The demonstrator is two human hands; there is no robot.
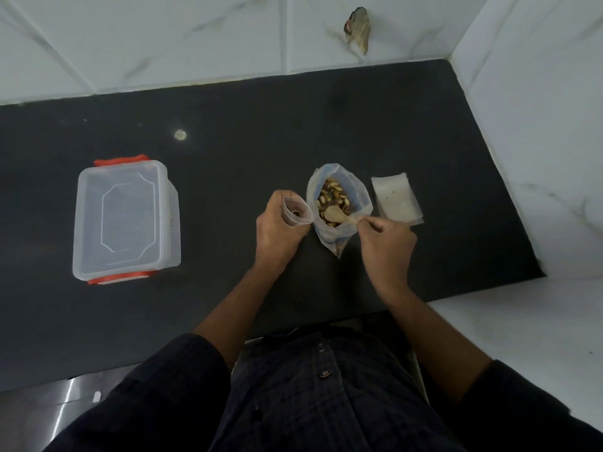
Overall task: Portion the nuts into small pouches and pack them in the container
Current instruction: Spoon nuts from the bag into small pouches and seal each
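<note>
the dark desk sits in a corner of white marbled wall tiles. a large clear bag of mixed nuts stands open on the desk just right of centre, its mouth facing up. the right hand pinches the handle of a small pale wooden spoon between thumb and fingertips; the spoon's bowl lies inside the bag mouth, on top of the nuts. the left hand is curled round a small clear pouch, holding it upright with its mouth open, just left of the bag and touching its edge. one dark item shows at the bottom of the pouch; what it is cannot be told. a stack of flat empty pouches lies on the desk just right of the bag. a clear plastic container with red clips at its near and far ends sits well apart to the left, its lid on. both forearms are bare below dark rolled sleeves. a small brown mark shows on the wall tile above the desk.
</note>
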